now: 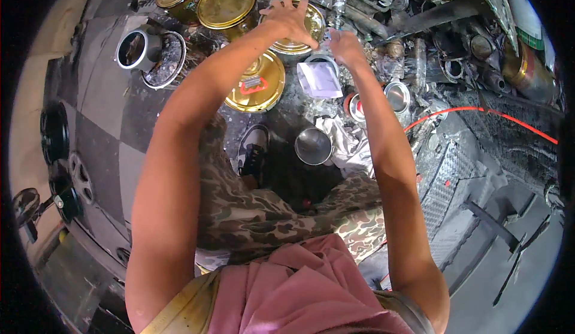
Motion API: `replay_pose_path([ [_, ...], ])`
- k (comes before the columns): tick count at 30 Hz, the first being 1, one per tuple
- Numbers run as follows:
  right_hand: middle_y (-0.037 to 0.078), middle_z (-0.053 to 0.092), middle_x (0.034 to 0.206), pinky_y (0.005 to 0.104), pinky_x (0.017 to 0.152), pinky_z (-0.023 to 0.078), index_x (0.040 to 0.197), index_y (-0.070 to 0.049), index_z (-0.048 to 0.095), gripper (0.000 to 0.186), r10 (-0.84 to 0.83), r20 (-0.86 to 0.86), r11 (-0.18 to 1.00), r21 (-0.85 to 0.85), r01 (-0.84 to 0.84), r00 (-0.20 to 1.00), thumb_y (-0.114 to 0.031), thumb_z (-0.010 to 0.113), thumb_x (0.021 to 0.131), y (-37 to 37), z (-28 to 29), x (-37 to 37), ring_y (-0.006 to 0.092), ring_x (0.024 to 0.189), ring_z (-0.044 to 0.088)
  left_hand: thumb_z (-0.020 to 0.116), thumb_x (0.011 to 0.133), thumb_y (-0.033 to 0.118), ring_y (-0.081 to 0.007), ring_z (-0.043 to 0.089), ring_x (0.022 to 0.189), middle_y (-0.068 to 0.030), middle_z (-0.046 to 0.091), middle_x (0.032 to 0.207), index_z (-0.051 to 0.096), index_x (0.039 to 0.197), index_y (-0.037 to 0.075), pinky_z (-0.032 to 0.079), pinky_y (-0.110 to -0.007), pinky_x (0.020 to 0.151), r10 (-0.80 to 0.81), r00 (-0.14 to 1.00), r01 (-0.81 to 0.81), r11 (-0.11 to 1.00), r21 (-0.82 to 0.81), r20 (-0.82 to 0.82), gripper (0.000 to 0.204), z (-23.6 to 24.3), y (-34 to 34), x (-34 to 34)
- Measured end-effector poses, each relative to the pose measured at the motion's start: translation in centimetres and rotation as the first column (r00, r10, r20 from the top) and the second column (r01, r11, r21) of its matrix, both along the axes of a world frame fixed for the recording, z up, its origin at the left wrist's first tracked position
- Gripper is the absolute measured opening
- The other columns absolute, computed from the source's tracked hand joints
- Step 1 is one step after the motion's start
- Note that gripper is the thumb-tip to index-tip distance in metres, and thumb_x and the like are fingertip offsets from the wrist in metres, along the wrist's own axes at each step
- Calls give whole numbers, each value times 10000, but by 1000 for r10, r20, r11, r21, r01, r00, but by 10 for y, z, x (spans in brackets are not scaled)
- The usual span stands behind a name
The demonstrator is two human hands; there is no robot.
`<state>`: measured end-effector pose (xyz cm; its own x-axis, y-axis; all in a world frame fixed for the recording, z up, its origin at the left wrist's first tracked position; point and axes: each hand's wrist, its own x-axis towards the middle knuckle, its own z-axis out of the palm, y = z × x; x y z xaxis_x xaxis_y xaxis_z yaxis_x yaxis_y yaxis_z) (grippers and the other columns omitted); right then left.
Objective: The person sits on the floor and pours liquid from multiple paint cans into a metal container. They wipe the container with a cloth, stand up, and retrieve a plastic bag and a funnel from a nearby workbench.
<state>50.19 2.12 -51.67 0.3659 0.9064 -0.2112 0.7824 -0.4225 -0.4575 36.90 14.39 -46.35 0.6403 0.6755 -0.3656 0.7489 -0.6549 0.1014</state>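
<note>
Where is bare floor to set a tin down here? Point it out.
Barest patch: the checkered floor left of the left arm, below the open grey tin. A smaller gap lies between the labelled gold lid and the small silver can. Around the left hand and right hand it is crowded with gold tins and metal scrap.
</note>
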Motion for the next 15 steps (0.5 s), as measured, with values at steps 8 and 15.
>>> replay_pose_path([
  [8, 225, 707, 937, 460, 822, 503, 1212, -42, 640, 378, 69, 195, 996, 36, -78, 978, -323, 539, 981, -3, -28, 11, 346, 822, 700, 880, 467, 613, -479, 280, 1408, -233, 280, 1538, 194, 1571, 189, 317, -683, 1073, -134, 989, 134, 991, 5, 64, 1367, 4, 3, -6],
  [15, -18, 470, 653, 268, 451, 325, 1040, -43, 613, 384, -305, -921, 942, -255, 216, 241, -404, 481, 1046, -11, -17, 11, 78, 527, 384, 883, 453, 598, -476, 292, 1403, -213, 302, 1525, 224, 1557, 184, 328, -678, 1062, -127, 992, 128, 992, -20, 28, 1350, 8, 5, -8],
])
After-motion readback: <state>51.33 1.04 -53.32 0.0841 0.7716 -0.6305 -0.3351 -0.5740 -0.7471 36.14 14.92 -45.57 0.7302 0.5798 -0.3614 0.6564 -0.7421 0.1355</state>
